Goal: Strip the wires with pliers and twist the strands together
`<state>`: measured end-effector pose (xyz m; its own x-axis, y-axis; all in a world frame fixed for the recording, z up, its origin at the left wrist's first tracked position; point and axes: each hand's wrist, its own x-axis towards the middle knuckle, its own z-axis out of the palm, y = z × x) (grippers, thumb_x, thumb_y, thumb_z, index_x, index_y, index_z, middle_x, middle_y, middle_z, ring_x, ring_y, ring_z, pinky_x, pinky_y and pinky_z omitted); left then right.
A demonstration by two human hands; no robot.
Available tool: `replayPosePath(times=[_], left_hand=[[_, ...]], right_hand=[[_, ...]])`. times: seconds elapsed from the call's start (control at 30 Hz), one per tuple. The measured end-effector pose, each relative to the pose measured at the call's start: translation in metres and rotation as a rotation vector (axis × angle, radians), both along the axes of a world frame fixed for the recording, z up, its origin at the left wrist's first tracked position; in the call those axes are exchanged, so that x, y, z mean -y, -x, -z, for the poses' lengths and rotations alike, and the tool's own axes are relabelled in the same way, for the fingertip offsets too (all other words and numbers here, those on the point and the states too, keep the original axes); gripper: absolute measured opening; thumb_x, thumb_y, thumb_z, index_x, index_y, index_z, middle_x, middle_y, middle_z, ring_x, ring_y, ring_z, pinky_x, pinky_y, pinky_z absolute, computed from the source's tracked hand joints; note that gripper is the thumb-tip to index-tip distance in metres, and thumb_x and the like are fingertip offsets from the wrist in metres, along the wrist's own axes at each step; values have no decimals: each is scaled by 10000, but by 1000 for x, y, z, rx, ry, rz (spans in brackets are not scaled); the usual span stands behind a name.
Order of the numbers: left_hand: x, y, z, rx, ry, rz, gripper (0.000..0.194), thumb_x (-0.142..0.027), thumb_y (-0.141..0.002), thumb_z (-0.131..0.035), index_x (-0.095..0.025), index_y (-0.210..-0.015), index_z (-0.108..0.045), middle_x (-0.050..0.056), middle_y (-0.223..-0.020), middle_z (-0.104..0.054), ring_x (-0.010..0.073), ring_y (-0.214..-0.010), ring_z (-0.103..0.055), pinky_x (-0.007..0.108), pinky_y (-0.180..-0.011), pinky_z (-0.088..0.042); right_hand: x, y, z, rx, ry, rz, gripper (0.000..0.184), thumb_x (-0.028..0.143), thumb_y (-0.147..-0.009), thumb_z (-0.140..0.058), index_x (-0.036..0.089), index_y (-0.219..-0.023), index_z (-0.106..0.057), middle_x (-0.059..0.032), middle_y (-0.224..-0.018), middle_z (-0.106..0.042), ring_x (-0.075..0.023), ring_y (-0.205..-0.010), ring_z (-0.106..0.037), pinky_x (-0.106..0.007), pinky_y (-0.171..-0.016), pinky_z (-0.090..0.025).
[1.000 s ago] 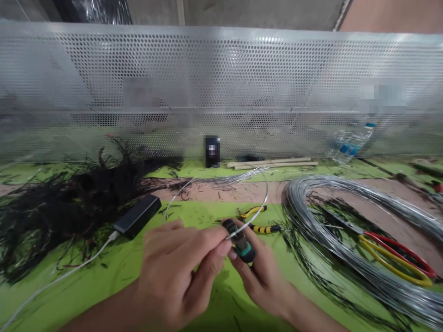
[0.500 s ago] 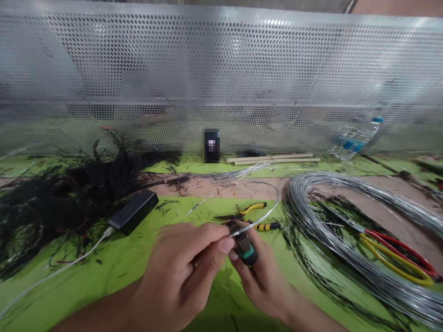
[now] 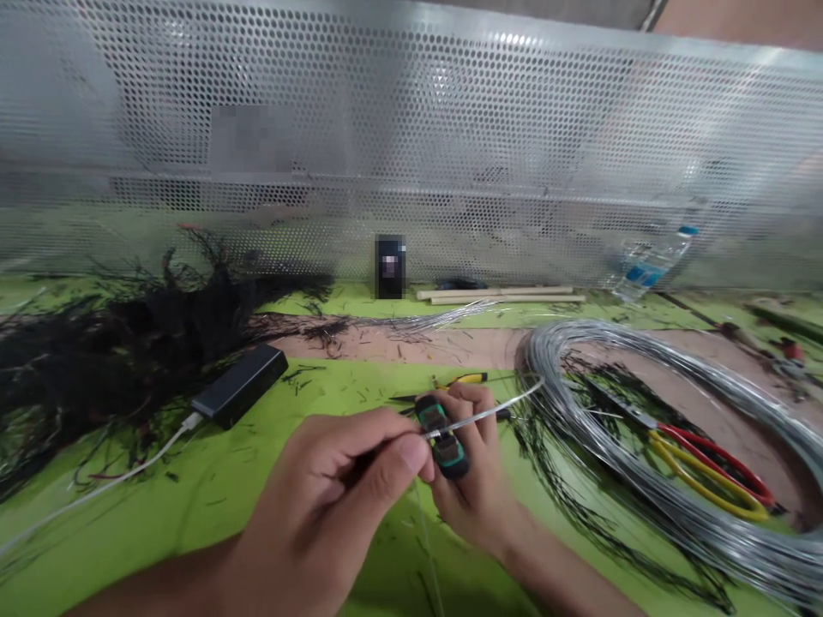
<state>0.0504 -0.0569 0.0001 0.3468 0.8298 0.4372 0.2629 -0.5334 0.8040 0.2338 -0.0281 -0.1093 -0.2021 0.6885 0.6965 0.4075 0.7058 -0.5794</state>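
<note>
My left hand (image 3: 340, 497) is closed, thumb and forefinger pinching a silvery wire (image 3: 495, 410) near the middle of the view. From that pinch the wire runs right and slightly up, across the pliers, towards the big coil. Green-and-black-handled pliers (image 3: 452, 460) sit in my right hand (image 3: 485, 480), its fingers wrapped around them beside the left fingertips. Their jaws are not clear to see. A thin pale strand (image 3: 425, 531) hangs below the hands. Behind my right hand lie yellow-and-black pliers (image 3: 472, 379), partly covered by it.
A large wire coil (image 3: 553, 360) lies at the right, with red-and-yellow-handled scissors (image 3: 707, 471) inside it. At the left are a black box (image 3: 241, 387) with a white cable and a dark tangled heap (image 3: 141, 343). A perforated metal panel (image 3: 347, 111) stands behind sticks and a bottle (image 3: 646, 270).
The green-handled pliers have turned in my right hand and their handles look further apart. The wire's wide loop has flattened towards the right. The view has shifted slightly.
</note>
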Motion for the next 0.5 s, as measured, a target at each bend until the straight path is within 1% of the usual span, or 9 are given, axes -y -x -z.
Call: replayPosePath(times=[0.13, 0.2, 0.27, 0.37, 0.43, 0.5], left_hand=[[2, 2, -4, 45, -5, 23, 373, -274, -1073, -518, -191, -709, -524, -70, -590, -315, 55, -495, -280, 195, -423, -193], [2, 4, -4, 63, 12, 41, 370, -282, -1069, -530, -193, -710, -518, -68, -594, -291, 61, -497, -257, 198, -422, -186], [2, 8, -4, 82, 51, 52, 379, -340, -1070, -545, -198, -719, -553, -62, -601, -312, 68, -505, -266, 203, -421, -191], [7, 13, -5, 116, 71, 34, 377, -402, -1077, -546, -215, -763, -640, -60, -587, -337, 75, -499, -288, 208, -438, -229], [11, 16, -6, 116, 37, -15, 363, -399, -1081, -542, -228, -792, -678, -60, -575, -352, 79, -494, -308, 207, -451, -259], [15, 18, -8, 85, -19, -77, 379, -401, -1078, -539, -222, -776, -682, -49, -583, -435, 84, -507, -363, 205, -466, -303]], right_hand=[[3, 9, -13, -38, 16, -89, 549, 134, -944, -555, 256, -1470, -458, -146, -1341, -552, -305, -1231, -621, -505, -1032, -606], [3, 14, -18, -60, 26, -132, 593, 130, -955, -544, 249, -1522, -415, -146, -1347, -609, -289, -1198, -665, -487, -1028, -614], [-2, 20, -21, -81, 22, -171, 614, 141, -964, -545, 248, -1550, -395, -144, -1348, -634, -281, -1175, -687, -490, -1039, -615], [-17, 28, -17, -119, -22, -230, 615, 183, -971, -560, 276, -1555, -391, -141, -1438, -590, -303, -1320, -629, -531, -1116, -576], [-26, 31, -11, -149, -42, -249, 622, 193, -982, -565, 292, -1565, -373, -142, -1486, -553, -314, -1412, -567, -553, -1152, -551], [-32, 33, -7, -173, -43, -250, 620, 190, -998, -556, 297, -1577, -359, -148, -1502, -538, -316, -1441, -543, -569, -1164, -542]])
